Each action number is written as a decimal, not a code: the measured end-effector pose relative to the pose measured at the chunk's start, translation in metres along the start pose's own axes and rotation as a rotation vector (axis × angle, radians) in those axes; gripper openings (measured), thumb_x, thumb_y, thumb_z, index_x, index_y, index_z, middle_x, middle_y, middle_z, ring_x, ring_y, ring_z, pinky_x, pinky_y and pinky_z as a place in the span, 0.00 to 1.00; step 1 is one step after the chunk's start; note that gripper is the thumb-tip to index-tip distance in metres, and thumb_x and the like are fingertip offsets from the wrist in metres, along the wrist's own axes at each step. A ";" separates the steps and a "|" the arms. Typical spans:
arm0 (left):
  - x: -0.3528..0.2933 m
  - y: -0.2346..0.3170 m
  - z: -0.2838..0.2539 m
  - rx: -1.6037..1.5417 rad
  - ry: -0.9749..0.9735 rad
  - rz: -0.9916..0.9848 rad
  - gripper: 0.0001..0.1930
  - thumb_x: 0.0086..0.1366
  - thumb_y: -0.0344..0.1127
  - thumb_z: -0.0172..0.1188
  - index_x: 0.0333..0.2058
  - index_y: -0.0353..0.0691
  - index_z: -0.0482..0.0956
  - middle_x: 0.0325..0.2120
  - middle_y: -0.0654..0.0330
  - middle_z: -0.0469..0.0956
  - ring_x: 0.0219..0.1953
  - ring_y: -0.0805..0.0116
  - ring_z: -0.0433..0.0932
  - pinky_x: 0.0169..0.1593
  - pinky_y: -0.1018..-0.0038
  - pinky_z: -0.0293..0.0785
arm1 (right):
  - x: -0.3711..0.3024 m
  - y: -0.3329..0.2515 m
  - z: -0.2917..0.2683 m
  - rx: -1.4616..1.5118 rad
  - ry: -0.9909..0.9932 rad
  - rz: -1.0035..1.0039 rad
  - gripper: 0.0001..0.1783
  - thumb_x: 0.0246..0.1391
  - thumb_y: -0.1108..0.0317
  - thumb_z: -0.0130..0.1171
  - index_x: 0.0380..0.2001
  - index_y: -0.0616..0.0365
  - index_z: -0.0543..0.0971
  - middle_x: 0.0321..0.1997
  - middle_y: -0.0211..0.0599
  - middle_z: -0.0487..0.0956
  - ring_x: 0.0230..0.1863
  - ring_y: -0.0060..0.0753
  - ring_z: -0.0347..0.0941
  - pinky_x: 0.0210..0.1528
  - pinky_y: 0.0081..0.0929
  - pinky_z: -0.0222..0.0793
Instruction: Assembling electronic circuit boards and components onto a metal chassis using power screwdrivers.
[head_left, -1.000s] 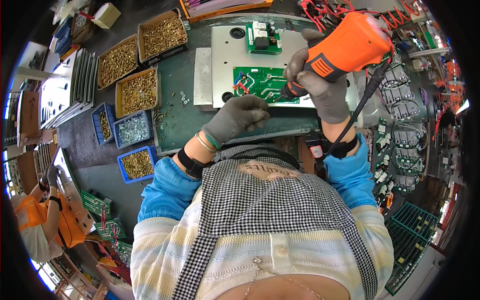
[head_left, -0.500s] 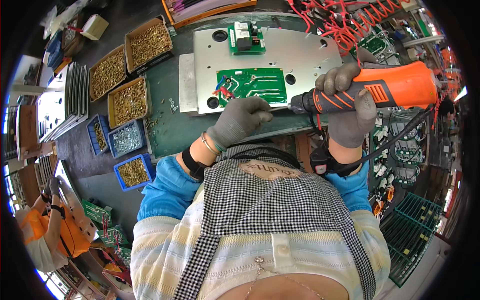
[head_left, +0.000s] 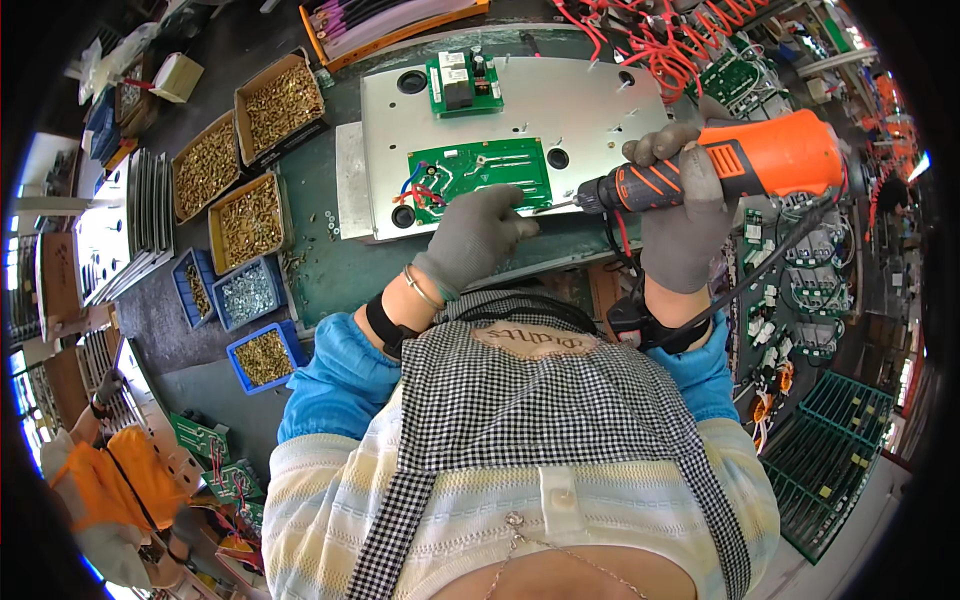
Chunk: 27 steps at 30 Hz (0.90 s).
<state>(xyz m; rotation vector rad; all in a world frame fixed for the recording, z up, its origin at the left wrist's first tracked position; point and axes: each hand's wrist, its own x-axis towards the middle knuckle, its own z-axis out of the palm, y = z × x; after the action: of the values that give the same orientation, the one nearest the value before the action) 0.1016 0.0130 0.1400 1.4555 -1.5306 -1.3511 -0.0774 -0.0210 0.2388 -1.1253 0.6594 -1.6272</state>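
Note:
My right hand (head_left: 685, 225), in a grey glove, is wrapped round an orange and black cordless screwdriver (head_left: 770, 155). The tool lies nearly level, its chuck and thin bit pointing left. At the lower right corner of a green circuit board (head_left: 480, 168), the bit's tip comes close to my left fingers. My gloved left hand (head_left: 475, 238) has its fingers bent together over the board's lower edge; whatever they pinch is hidden. This board, with red and blue wires at its left end, lies on a silvery metal plate (head_left: 590, 100). Another green board with relays (head_left: 465, 82) sits farther up the plate.
Left of the plate are cardboard boxes of brass-coloured fasteners (head_left: 280, 105) and blue bins (head_left: 252, 293) of small hardware. Loose washers lie near the plate. Red coiled cables (head_left: 660, 50) spread at the back right. A green rack (head_left: 830, 460) stands lower right; a co-worker in orange (head_left: 120, 480) is lower left.
The screwdriver and my right hand have shifted left, with the bit nearer my left fingers. The whole scene has slid slightly left in view. The co-worker has changed posture.

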 end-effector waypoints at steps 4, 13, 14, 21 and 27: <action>0.003 0.000 -0.011 -0.087 -0.104 -0.091 0.20 0.55 0.31 0.62 0.46 0.29 0.74 0.26 0.59 0.78 0.27 0.75 0.74 0.33 0.78 0.70 | -0.001 0.004 -0.007 -0.098 0.018 -0.096 0.29 0.50 0.75 0.55 0.54 0.66 0.59 0.29 0.38 0.75 0.29 0.30 0.72 0.37 0.35 0.74; 0.001 -0.003 -0.023 -0.784 -0.339 -0.216 0.19 0.58 0.24 0.51 0.49 0.26 0.67 0.40 0.56 0.72 0.42 0.71 0.73 0.47 0.80 0.70 | -0.003 0.006 -0.009 -0.195 -0.031 0.005 0.28 0.44 0.79 0.59 0.50 0.64 0.62 0.28 0.36 0.76 0.31 0.30 0.75 0.38 0.30 0.74; 0.001 -0.004 -0.024 -0.818 -0.327 -0.234 0.17 0.58 0.23 0.49 0.47 0.27 0.68 0.41 0.55 0.72 0.43 0.71 0.73 0.49 0.79 0.70 | -0.002 0.006 -0.007 -0.264 -0.064 -0.019 0.28 0.44 0.80 0.59 0.50 0.64 0.62 0.28 0.35 0.76 0.31 0.29 0.75 0.38 0.28 0.73; -0.006 -0.012 -0.039 -0.849 -0.400 -0.278 0.12 0.61 0.23 0.45 0.44 0.30 0.69 0.39 0.54 0.74 0.42 0.72 0.75 0.45 0.79 0.74 | 0.013 0.019 -0.001 -0.285 -0.211 0.089 0.29 0.39 0.83 0.60 0.48 0.65 0.65 0.27 0.33 0.76 0.27 0.21 0.72 0.29 0.18 0.69; -0.063 -0.032 -0.084 -0.646 -0.244 -0.288 0.13 0.68 0.32 0.47 0.47 0.31 0.70 0.33 0.59 0.77 0.28 0.78 0.75 0.28 0.85 0.70 | 0.015 0.030 -0.010 -0.034 -0.472 0.163 0.36 0.42 0.77 0.62 0.56 0.65 0.61 0.33 0.37 0.75 0.34 0.28 0.73 0.36 0.26 0.72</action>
<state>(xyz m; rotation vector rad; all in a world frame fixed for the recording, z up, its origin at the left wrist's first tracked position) 0.2018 0.0563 0.1464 1.1438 -0.8869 -2.0184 -0.0747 -0.0460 0.2145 -1.3812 0.4547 -1.1579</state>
